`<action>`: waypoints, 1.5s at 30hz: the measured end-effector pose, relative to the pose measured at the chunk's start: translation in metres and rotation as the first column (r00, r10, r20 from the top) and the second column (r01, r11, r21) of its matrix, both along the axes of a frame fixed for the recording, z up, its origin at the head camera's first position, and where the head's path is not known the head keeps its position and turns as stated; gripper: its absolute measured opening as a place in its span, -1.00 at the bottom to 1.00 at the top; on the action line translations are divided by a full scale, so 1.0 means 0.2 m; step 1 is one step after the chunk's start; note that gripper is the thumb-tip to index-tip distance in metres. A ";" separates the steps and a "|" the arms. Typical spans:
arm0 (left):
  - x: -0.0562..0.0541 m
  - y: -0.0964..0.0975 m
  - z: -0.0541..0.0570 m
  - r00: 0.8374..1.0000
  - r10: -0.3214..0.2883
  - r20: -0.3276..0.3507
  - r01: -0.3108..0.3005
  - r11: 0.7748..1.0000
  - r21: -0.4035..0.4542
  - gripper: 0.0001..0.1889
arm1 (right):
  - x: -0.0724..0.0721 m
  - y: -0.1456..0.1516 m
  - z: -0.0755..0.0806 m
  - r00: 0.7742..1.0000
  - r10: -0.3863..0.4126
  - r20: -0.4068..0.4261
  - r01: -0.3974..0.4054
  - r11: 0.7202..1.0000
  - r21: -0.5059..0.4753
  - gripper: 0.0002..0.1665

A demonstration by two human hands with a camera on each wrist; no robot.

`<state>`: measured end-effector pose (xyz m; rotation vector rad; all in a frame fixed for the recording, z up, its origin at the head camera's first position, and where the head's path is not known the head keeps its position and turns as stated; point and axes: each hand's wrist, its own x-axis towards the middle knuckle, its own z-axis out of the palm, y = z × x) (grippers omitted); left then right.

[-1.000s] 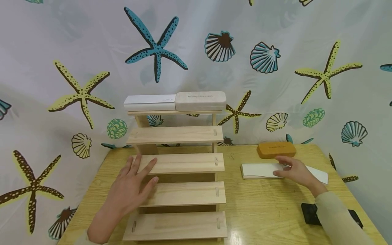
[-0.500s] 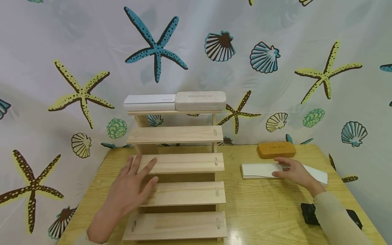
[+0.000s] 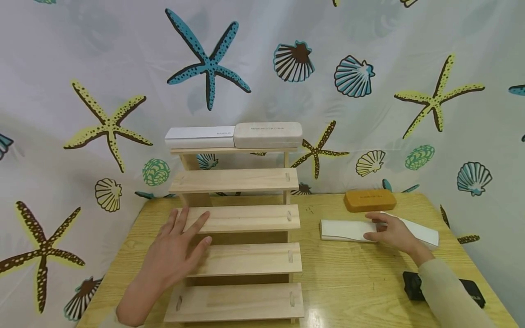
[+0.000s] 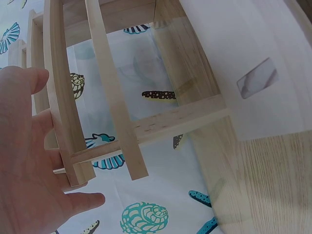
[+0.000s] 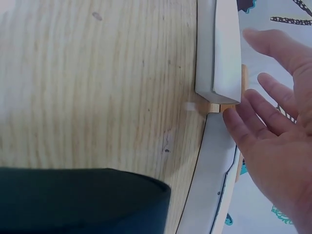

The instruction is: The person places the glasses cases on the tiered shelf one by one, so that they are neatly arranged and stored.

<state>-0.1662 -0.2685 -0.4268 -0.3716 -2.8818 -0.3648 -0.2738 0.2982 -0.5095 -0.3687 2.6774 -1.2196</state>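
Note:
In the head view my left hand (image 3: 174, 248) rests with spread fingers at the left end of the stepped wooden rack (image 3: 242, 218). The rack's slats pass beside its fingers (image 4: 85, 200) in the left wrist view. My right hand (image 3: 391, 234) arches over two white glasses cases lying end to end on the table. Its thumb and a finger straddle the left white case (image 3: 342, 230); the right white case (image 3: 424, 233) slants back beneath the hand. Extended, parted fingers (image 5: 268, 124) show at the cases' ends in the right wrist view.
On the rack's top shelf stand a white case (image 3: 201, 137) and a beige case (image 3: 268, 135). An orange case (image 3: 370, 200) lies behind the right hand. A black object (image 3: 413, 286) is partly under the right sleeve. A patterned curtain (image 3: 254, 105) hangs behind the table.
The left white case has shifted slightly left and turned. More of the right white case now shows behind my right hand, its left end farther back. My left hand stays in place.

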 end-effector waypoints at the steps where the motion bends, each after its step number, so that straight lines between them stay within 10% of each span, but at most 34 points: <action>1: 0.00 0.00 0.00 1.000 0.000 -0.002 0.000 1.000 0.000 -0.35 | 0.00 0.00 0.00 1.000 0.001 -0.009 -0.001 1.000 0.012 -0.17; 45: 0.00 0.00 -0.01 1.000 -0.006 -0.004 0.006 1.000 0.009 -0.35 | 0.05 -0.01 -0.10 0.997 0.036 -0.073 -0.022 0.983 0.180 -0.08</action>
